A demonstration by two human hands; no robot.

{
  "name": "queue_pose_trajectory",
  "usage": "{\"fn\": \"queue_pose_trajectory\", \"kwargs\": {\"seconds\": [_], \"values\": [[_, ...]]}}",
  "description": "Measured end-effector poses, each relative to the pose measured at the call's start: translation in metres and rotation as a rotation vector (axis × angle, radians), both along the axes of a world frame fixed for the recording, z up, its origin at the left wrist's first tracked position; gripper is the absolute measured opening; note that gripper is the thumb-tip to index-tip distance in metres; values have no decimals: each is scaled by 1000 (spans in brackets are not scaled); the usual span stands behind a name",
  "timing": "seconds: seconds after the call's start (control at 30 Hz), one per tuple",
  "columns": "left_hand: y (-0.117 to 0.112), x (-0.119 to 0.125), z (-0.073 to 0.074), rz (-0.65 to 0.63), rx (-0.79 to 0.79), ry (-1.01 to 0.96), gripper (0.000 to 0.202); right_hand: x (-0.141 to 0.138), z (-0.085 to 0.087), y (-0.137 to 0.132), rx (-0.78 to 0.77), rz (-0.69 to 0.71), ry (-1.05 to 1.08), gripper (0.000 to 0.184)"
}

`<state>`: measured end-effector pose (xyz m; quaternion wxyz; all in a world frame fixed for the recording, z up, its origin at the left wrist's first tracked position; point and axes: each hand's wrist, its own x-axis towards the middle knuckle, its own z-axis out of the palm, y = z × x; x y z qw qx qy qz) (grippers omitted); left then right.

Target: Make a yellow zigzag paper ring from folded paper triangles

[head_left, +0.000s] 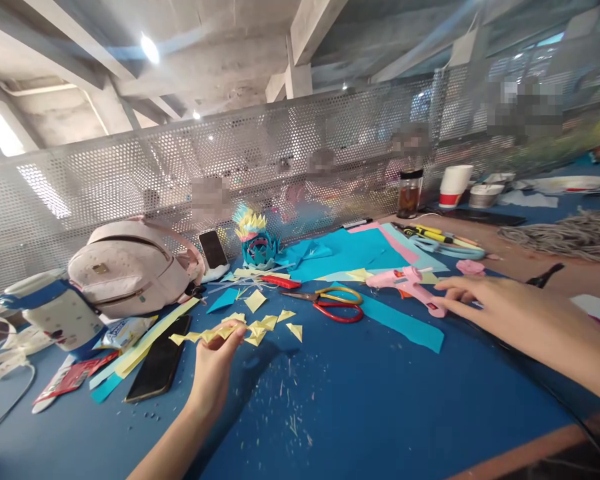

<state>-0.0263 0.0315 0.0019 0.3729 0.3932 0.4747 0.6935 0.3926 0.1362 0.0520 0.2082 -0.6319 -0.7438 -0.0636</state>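
My left hand [219, 353] pinches a row of folded yellow paper pieces [186, 337] over the blue table. More yellow folded pieces [295, 331] lie just beyond its fingertips. A pink glue gun [405, 283] rests on the table, pointing left. At its handle is my right hand [473, 297], palm down with fingers apart; whether they touch the handle I cannot tell. Between the hands lie scissors [338, 317] with one yellow and one red loop, beside a blue paper strip [403, 323]. A layered blue, pink and yellow paper piece [259, 245] stands at the back.
On the left are a pale pink backpack [125, 267], a white-and-blue tumbler [63, 313] and a dark phone [160, 363]. Blue paper sheets [353, 252] and a red cutter [280, 282] lie farther back. A bottle [409, 195] and paper cup [455, 187] stand back right.
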Motion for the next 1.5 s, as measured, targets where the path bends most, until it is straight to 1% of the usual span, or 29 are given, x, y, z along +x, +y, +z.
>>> {"fn": "queue_pose_trajectory", "kwargs": {"seconds": [0.07,0.13,0.17,0.2,0.23,0.3,0.33,0.43,0.5,0.6,0.7,0.83,0.93,1.07,1.1,1.17,1.23,1.27,1.37,1.5], "values": [[1,0,-1,11,-1,-20,21,-19,10,-22,-80,175,82,22],[1,0,-1,18,-12,-43,22,-51,18,-40,-247,454,143,19],[1,1,0,16,-18,-53,22,-70,21,-45,-344,567,135,18],[1,2,0,13,-21,-57,22,-89,23,-47,-421,641,123,17],[0,2,1,9,-22,-54,22,-108,22,-47,-453,686,115,14],[-2,3,2,9,-20,-38,23,-141,15,-39,-422,744,80,7],[-2,4,2,15,-19,-35,24,-154,9,-33,-395,749,66,7],[-4,3,2,25,-27,-54,25,-185,-14,-17,-266,719,19,24],[-3,2,2,7,-28,-66,24,-198,-28,-11,-236,725,-3,25],[-2,0,0,-31,-24,-85,24,-206,-41,-10,-195,791,27,14],[-1,0,-2,-40,-43,-112,24,-205,-46,-11,-176,854,135,9],[-1,2,-2,-51,-56,-98,23,-201,-46,-8,-298,900,346,7],[-2,3,0,-34,-65,-65,24,-200,-46,-5,-413,878,483,11],[-2,4,0,7,-133,17,27,-201,-45,-5,-537,900,695,28],[-2,4,0,21,-150,38,28,-201,-44,-5,-550,912,723,29],[-2,4,-2,43,-172,72,30,-201,-42,-6,-538,923,752,21],[-2,4,-3,52,-189,99,30,-200,-39,-7,-492,931,783,11],[-2,4,-3,53,-195,111,30,-200,-37,-8,-463,938,802,10],[-2,4,-4,59,-217,135,31,-199,-32,-13,-412,959,832,13],[-1,5,-5,60,-246,152,35,-199,-31,-19,-449,914,844,17]]}}
